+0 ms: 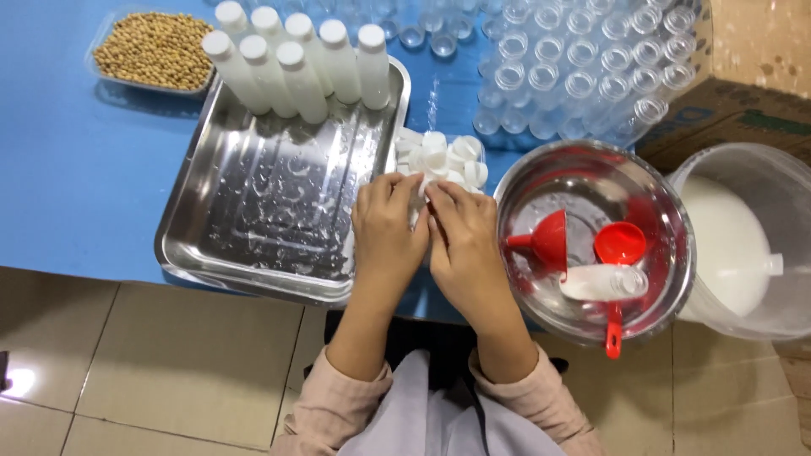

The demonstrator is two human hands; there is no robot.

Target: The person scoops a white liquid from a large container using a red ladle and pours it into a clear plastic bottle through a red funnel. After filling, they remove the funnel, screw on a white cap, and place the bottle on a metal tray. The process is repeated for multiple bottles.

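Observation:
My left hand and my right hand rest side by side at the near edge of a clear tub of white bottle caps. Their fingertips meet over the tub's near side, and whether they pinch a cap is hidden. Left of my hands lies a wet steel tray; several white filled, capped bottles stand at its far end. To the right a steel bowl holds a red funnel, a red scoop and a filled bottle lying on its side.
Rows of empty clear bottles lie at the back right. A clear tub of soybeans sits at the back left. A plastic bucket of white liquid stands at the right, next to a cardboard box. Blue table, tiled floor below.

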